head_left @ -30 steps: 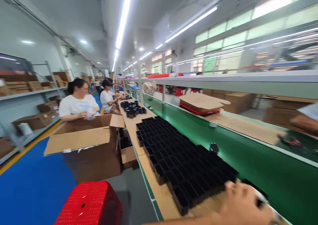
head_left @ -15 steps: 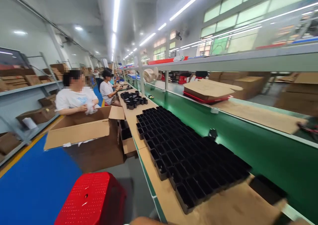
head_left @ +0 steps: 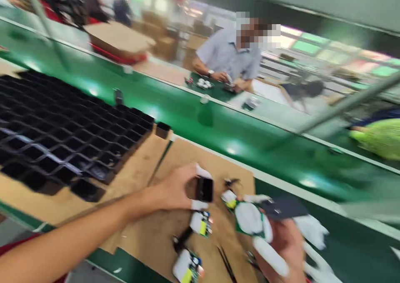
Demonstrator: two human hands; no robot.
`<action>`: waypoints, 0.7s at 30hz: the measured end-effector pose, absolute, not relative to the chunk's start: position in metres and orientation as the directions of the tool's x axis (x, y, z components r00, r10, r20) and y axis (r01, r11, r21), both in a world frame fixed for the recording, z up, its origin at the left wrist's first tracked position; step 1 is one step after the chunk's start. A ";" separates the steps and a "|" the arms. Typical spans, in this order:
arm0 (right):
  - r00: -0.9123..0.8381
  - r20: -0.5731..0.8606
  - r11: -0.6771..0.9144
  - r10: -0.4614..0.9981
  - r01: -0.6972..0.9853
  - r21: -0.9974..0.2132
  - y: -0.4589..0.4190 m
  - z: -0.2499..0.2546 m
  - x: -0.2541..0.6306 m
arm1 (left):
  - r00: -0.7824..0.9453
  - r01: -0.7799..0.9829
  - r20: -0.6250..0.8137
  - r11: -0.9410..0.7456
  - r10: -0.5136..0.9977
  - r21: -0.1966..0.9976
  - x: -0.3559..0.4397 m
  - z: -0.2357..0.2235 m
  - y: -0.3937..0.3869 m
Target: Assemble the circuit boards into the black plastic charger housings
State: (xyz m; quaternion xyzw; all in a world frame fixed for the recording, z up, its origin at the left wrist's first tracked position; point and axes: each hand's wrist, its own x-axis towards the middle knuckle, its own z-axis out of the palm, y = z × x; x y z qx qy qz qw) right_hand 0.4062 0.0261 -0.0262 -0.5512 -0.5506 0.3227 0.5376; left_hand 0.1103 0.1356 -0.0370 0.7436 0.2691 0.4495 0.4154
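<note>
My left hand (head_left: 179,188) reaches over a brown cardboard sheet (head_left: 200,158) and pinches a small black square housing (head_left: 204,189) between white-capped fingertips. My right hand (head_left: 281,241), also with white finger cots, grips a round white part on a green circuit board (head_left: 250,218) and a dark flat piece (head_left: 283,208). Two white-and-green board assemblies (head_left: 201,224) lie on the cardboard between the hands. The picture is blurred.
A large grid of black housings (head_left: 62,129) covers the cardboard at left. Behind it runs the green conveyor belt (head_left: 218,129). Across the belt a person in a grey shirt (head_left: 229,54) works. A cardboard box on a red tray (head_left: 117,41) sits far left. Tweezers (head_left: 226,264) lie near.
The view has swung from down the line to the bench right and below. Both hands have come into view, the left holding a black housing, the right a board.
</note>
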 end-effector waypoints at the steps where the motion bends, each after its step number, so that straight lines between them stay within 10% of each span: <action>1: 0.228 0.228 0.172 0.947 0.238 -0.956 0.025 -0.017 0.398 | 0.423 0.019 0.460 -0.515 0.781 0.857 0.107 -0.037 0.132; 21: 0.066 0.216 0.203 0.974 0.158 -0.966 0.018 0.019 0.361 | 0.467 -0.131 0.610 -0.632 0.641 0.764 0.111 -0.024 0.104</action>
